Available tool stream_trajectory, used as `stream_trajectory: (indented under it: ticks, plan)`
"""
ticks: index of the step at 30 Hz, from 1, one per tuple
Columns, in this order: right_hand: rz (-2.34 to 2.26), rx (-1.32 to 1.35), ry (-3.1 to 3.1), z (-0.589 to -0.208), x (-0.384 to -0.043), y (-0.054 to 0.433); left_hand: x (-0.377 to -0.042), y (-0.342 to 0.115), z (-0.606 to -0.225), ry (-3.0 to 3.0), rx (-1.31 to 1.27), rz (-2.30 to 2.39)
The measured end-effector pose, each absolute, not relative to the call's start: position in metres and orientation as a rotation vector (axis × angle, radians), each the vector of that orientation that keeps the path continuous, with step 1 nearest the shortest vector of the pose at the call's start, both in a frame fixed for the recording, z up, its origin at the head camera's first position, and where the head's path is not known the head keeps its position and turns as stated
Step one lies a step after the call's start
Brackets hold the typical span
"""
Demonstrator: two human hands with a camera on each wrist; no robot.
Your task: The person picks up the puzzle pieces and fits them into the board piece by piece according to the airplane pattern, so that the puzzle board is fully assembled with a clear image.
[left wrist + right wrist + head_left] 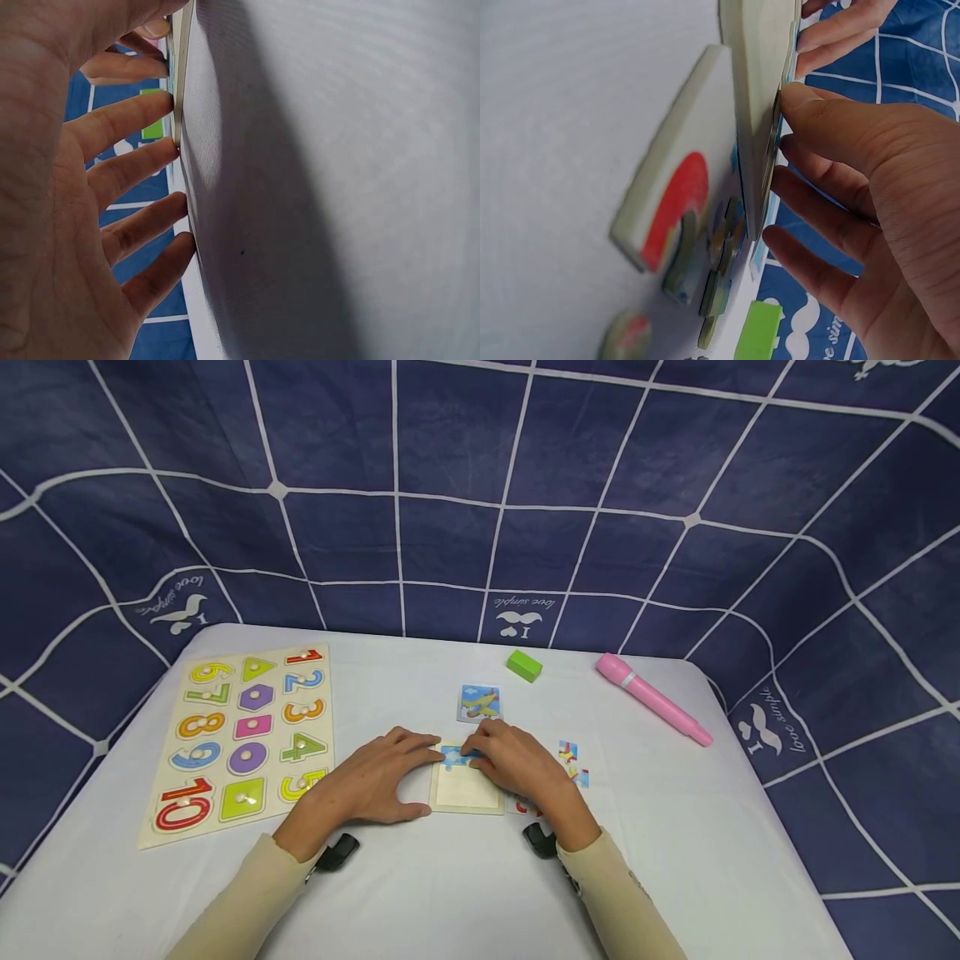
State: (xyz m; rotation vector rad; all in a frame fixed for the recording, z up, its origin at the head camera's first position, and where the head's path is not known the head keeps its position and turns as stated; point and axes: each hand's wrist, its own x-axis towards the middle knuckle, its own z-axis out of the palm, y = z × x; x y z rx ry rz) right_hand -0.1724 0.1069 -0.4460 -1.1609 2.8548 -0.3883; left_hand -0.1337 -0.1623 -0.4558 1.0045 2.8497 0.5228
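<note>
A small square wooden puzzle board (pixel 468 793) lies before me, its lower part bare pale wood. Blue jigsaw pieces (pixel 453 758) sit along its far edge. My left hand (pixel 375 781) rests at the board's left side, fingers extended and spread, fingertips touching its edge. At the far right corner, my right hand (pixel 517 760) pinches a puzzle piece (pixel 778 112) against the board; the fingers hide most of it. Loose pieces with red and blue print (pixel 579 777) lie right of the board, one with a red curve (pixel 676 195) close beside it.
Behind the board is a picture tile with a yellow plane (pixel 480 703). A green block (pixel 524 666) and a pink marker-shaped stick (pixel 656 700) lie farther back. A large number-and-shape peg board (pixel 213 752) covers the left side. A dark blue curtain (pixel 465 543) hangs behind the white table.
</note>
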Motion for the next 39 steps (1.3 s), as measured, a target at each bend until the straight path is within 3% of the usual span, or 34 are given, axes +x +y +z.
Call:
stream_trajectory:
  ticks: [39]
  plan:
    - [-0.476,-1.009,2.900,-0.437,-0.175,0.151,-0.132,-0.162,-0.460,2.860,1.028,0.538]
